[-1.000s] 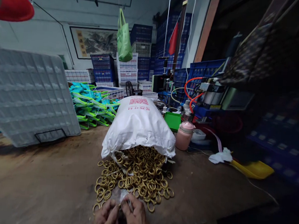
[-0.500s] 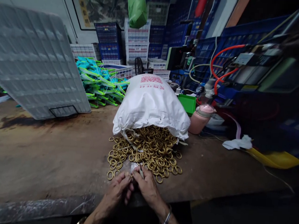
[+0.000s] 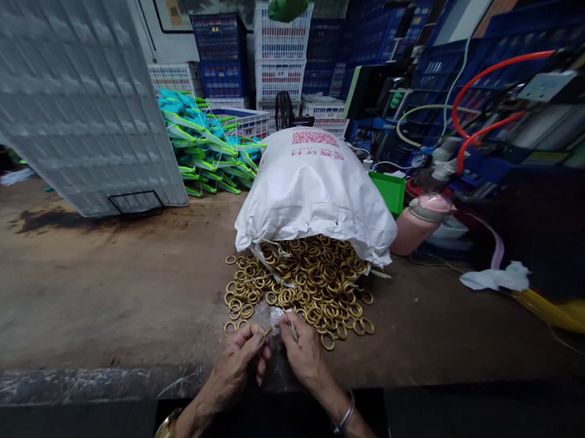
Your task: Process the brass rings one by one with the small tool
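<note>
- The left hand (image 3: 240, 355) is pinching one small, round, gold-coloured ring (image 3: 267, 333) between its thumb and fingertips, while its other fingers are curling loosely.
- The right hand (image 3: 306, 353) is nearly closing around a thin, greyish, stick-like tool (image 3: 292, 331); I cannot tell what its tip is touching.
- Both hands are working close together, holding the ring above the flat brown tabletop (image 3: 117, 287), by the middle of its near edge.
- A heap of gold-coloured rings (image 3: 318, 287) is lying just past the hands, spilling toward the near edge from a big white sack (image 3: 319, 187) with red printing.
- A crinkly see-through scrap (image 3: 280, 315) is lying by the fingertips.
- Pinching just the rim is probably best, so the ring is not slipping and the fingers are not hiding it.
- The tool should be moving gently, pointing away from the left thumb, since a hard push could be hurting skin.
</note>
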The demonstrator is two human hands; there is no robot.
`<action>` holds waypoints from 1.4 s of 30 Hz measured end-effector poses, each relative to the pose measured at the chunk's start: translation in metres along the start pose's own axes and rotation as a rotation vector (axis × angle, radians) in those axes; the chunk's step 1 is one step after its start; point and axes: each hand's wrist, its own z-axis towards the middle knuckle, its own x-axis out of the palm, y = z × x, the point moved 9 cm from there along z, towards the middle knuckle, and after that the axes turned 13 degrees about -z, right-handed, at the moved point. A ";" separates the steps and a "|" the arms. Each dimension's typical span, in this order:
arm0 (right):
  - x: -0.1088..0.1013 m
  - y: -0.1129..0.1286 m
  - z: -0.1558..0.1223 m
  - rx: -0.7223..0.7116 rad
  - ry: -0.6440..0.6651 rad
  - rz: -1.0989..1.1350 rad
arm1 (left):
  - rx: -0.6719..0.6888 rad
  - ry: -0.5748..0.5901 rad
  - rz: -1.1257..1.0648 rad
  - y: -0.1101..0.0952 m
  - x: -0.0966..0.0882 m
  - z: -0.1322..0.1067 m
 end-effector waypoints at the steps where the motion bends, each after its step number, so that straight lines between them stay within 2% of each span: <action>1: 0.001 0.003 -0.001 -0.048 0.010 -0.071 | 0.023 0.004 0.016 -0.002 0.000 0.001; 5: 0.011 0.015 -0.009 -0.170 0.121 -0.213 | 0.070 0.011 0.117 -0.009 0.000 0.003; 15: 0.019 0.018 -0.006 -0.186 0.204 -0.407 | 0.059 0.004 0.187 -0.011 -0.001 0.003; 18: 0.022 0.015 -0.001 -0.164 0.234 -0.528 | 0.031 0.041 0.112 -0.010 0.004 -0.007; 23: 0.024 0.014 0.010 -0.099 0.228 -0.673 | -0.084 0.181 -0.104 -0.009 0.022 -0.034; 26: 0.025 0.018 0.015 -0.080 0.173 -0.619 | -0.102 0.088 -0.228 -0.013 0.006 -0.039; 29: 0.030 0.032 0.019 -0.145 0.103 -0.527 | -0.078 -0.042 -0.287 -0.017 -0.020 -0.040; 32: 0.038 0.043 0.024 -0.178 0.055 -0.509 | -0.047 -0.107 -0.365 -0.020 -0.037 -0.042; 37: 0.052 0.049 0.034 -0.163 0.064 -0.630 | -0.122 -0.122 -0.542 -0.011 -0.047 -0.042; 42: 0.050 0.049 0.037 -0.148 0.035 -0.710 | -0.174 -0.194 -0.659 -0.001 -0.053 -0.035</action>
